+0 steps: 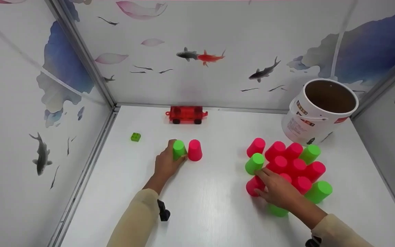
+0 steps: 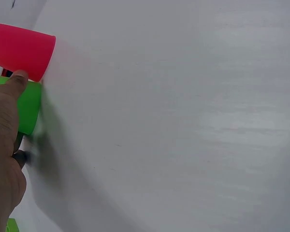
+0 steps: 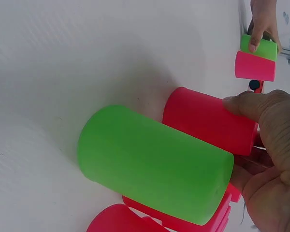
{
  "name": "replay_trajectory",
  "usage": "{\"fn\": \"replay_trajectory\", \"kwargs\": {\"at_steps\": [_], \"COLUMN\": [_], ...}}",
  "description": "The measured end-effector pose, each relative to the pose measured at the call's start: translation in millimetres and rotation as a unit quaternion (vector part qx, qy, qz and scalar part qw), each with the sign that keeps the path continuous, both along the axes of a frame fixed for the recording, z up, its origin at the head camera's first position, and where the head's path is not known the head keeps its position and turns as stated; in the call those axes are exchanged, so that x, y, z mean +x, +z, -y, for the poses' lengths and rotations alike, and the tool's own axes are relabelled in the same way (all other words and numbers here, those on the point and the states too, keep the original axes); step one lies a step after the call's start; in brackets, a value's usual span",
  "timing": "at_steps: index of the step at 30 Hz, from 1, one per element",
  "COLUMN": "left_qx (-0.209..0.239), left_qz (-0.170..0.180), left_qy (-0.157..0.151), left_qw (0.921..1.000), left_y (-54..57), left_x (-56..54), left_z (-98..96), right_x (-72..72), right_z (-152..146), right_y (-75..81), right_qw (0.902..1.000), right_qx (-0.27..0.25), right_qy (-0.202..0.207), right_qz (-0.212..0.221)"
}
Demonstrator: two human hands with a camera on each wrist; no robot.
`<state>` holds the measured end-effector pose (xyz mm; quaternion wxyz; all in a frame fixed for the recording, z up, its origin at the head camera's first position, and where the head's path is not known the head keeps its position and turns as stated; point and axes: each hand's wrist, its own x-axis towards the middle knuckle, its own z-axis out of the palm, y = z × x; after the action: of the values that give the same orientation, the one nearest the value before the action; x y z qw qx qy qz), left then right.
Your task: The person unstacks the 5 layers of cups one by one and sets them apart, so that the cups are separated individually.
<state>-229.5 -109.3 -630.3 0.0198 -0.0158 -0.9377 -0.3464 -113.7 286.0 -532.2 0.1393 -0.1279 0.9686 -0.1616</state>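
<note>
My left hand (image 1: 167, 161) grips an upturned green cup (image 1: 179, 150), the thumb on its near side and the fingers round the other. Close beside it on the right stands a pink-red cup (image 1: 194, 150). On the right, my right hand (image 1: 281, 187) holds a pink-red cup (image 3: 208, 118) at the left front of a cluster, thumb on one side and fingers behind. Near that hand is a green cup (image 1: 254, 164); another green cup (image 3: 154, 164) looms large in the right wrist view. Several more pink-red cups (image 1: 295, 167) crowd together, partly hidden by the hand.
A white bucket (image 1: 300, 125) stands at the back right, behind the cluster. Against the back wall sits a red toy wagon (image 1: 186, 115) with black wheels. One small green toy block (image 1: 135, 137) lies on the white table (image 1: 204, 212) at left. Patterned panels enclose the table.
</note>
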Motion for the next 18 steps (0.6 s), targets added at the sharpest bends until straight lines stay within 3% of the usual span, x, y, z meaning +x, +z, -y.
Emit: {"fn": "replay_trajectory", "kwargs": {"at_steps": [18], "left_qx": [0.008], "left_qz": [0.006], "left_qy": [-0.001], "left_qw": [0.9999], "left_y": [1.9], "left_x": [0.8], "left_z": [-0.3], "right_x": [-0.1], "right_z": [0.4], "right_y": [1.1], "right_qw": [0.9999], "right_qx": [0.006], "right_qy": [0.007], "right_qz": [-0.013]}}
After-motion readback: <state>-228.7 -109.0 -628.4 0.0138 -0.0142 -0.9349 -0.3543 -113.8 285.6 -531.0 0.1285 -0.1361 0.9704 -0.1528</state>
